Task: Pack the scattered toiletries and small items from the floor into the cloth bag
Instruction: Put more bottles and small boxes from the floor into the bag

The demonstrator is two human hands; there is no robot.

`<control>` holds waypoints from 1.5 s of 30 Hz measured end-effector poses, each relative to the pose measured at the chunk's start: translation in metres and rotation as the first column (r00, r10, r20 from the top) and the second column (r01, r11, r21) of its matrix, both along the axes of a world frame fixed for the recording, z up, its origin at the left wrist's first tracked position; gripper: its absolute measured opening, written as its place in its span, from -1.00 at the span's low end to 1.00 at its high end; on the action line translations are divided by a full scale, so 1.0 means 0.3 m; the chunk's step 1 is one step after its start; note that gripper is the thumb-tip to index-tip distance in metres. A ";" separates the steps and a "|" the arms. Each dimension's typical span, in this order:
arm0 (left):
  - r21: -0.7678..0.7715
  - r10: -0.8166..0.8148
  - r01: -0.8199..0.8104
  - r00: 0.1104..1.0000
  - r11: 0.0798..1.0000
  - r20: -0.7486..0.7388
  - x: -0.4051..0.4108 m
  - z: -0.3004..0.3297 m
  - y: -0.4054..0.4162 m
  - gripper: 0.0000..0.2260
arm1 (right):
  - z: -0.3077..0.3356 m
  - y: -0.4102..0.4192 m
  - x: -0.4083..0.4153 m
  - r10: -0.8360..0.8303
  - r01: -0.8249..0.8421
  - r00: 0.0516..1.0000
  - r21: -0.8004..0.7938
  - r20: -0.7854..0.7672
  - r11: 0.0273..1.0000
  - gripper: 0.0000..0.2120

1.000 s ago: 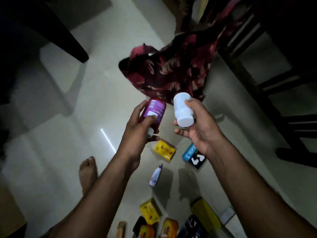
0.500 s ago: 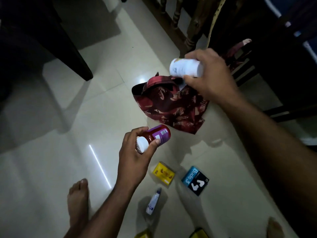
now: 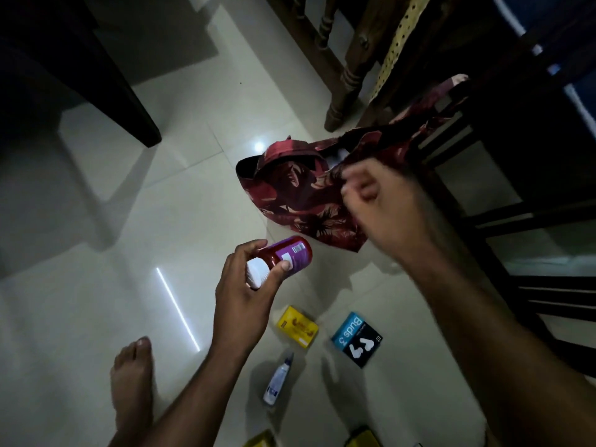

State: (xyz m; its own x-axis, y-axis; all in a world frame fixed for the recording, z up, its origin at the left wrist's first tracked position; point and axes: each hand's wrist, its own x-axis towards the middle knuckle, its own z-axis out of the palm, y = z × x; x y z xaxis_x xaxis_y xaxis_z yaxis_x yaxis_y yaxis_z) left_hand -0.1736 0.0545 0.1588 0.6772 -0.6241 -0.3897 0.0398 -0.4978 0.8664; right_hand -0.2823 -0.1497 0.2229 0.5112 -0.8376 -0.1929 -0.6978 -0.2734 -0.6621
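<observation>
The dark red leaf-print cloth bag (image 3: 290, 188) lies on the white tile floor, its mouth open toward the chairs. Something pale (image 3: 338, 154) shows inside the mouth. My right hand (image 3: 380, 204) is blurred over the bag's right side, fingers loosely curled, with nothing visible in it. My left hand (image 3: 245, 295) grips a purple-labelled bottle with a white cap (image 3: 293, 253) in front of the bag. On the floor nearer me lie a yellow box (image 3: 298, 327), a blue-and-black "Buds 3" box (image 3: 356, 338) and a small white squeeze bottle (image 3: 277, 380).
More yellow packs (image 3: 362, 438) peek in at the bottom edge. A wooden chair leg (image 3: 342, 91) stands behind the bag and a dark chair frame (image 3: 516, 221) to its right. A dark furniture leg (image 3: 129, 108) is at the left. My bare foot (image 3: 132, 382) rests bottom left.
My right hand carried the white bottle up over the bag; it now holds no bottle and has dropped lower over the bag. My left hand still holds the purple bottle.
</observation>
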 end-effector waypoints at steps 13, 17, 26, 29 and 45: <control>-0.023 -0.165 0.168 0.917 0.985 -0.363 -0.111 -0.073 0.058 -0.47 | -0.303 0.397 -0.239 0.024 -0.054 0.997 0.467 0.072 0.883 -0.49; -0.072 -0.158 0.140 0.885 0.988 -0.439 -0.164 -0.114 0.097 -0.40 | -0.327 0.380 -0.253 -0.368 0.169 0.921 0.719 0.129 0.674 -0.65; 0.038 -0.187 0.202 0.953 0.979 -0.240 -0.137 -0.131 0.077 -0.75 | -0.185 0.224 -0.240 -0.698 0.169 0.682 0.881 0.219 0.442 -0.64; 0.031 -0.181 0.192 0.959 0.981 -0.220 -0.116 -0.126 0.052 -0.74 | -0.140 0.148 -0.230 -0.688 0.203 0.668 0.819 0.285 0.537 -0.77; -0.112 -0.290 0.280 0.953 0.953 -0.085 -0.138 -0.127 -0.131 -0.41 | -0.091 -0.415 -0.093 -0.220 0.178 0.971 -0.341 -0.091 0.923 -0.45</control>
